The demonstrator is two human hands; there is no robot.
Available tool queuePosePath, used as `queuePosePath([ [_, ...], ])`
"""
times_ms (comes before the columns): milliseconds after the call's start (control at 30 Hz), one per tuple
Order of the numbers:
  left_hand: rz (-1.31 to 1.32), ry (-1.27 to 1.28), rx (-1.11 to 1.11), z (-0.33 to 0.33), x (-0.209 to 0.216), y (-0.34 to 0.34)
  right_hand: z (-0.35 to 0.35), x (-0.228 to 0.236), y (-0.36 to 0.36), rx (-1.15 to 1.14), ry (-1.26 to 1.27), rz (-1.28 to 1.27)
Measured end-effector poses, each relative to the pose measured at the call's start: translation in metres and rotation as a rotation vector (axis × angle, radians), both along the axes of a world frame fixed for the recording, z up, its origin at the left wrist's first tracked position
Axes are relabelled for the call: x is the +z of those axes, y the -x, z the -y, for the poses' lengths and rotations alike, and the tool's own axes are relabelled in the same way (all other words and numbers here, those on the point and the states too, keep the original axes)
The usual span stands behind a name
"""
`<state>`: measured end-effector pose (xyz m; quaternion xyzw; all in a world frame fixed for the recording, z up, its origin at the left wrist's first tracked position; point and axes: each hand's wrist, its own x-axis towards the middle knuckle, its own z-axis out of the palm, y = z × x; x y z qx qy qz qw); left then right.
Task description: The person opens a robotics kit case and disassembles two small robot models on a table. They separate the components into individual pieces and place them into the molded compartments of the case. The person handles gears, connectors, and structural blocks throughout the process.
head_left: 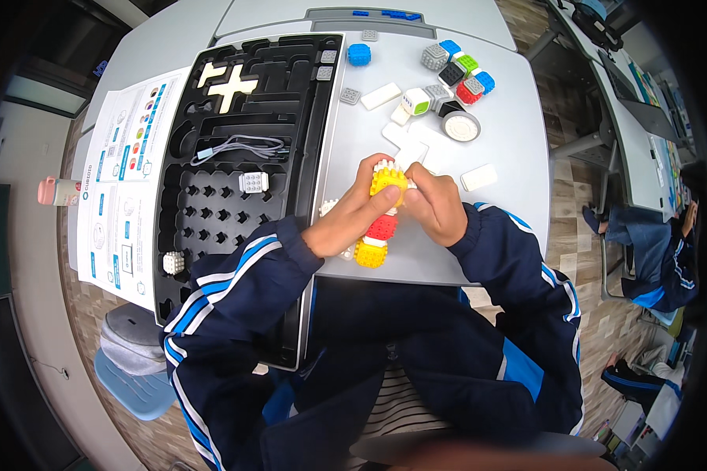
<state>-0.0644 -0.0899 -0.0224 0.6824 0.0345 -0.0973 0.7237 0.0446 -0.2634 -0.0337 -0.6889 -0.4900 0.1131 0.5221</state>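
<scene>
Over the near part of the table, my left hand (352, 210) is closed round the upper yellow studded block (388, 180), thumb across its front. White studs show at that block's top. Fingers of my right hand (437, 202) are bent and pinch at the same block's right side; a bit of white shows at the fingertips. Below the hands, a red studded block (382, 228) and a lower yellow block (371, 253) line up with it. The joints between them are partly hidden by my left hand. White studded pieces (328, 206) lie beside my left wrist.
To the left is a black sorting tray (243, 129) with white connectors, a grey cable (239, 147) and a few blocks. A printed sheet (126, 188) lies beyond it. Joined coloured blocks with a white wheel (460, 125) and flat white pieces (479, 177) lie at the far right.
</scene>
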Motion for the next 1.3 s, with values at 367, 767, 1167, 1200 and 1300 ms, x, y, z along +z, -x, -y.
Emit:
queuePosePath([
  [367,-0.179,0.505,0.045,-0.017,0.0,-0.003,0.007,0.011,-0.017,0.186,-0.236,-1.071],
  [767,-0.089,0.657,0.303,-0.021,-0.001,-0.009,0.015,0.004,-0.04,0.13,0.485,0.09],
  [1167,-0.007,0.452,0.453,-0.01,0.002,-0.013,0.01,0.026,-0.038,-0.178,0.347,0.288],
  [1200,0.056,0.424,0.432,-0.007,0.001,-0.013,0.005,0.023,-0.033,-0.157,0.315,0.045],
  [1300,0.106,0.261,0.527,0.001,-0.004,-0.014,-0.025,0.012,-0.008,-0.169,0.144,-0.379],
])
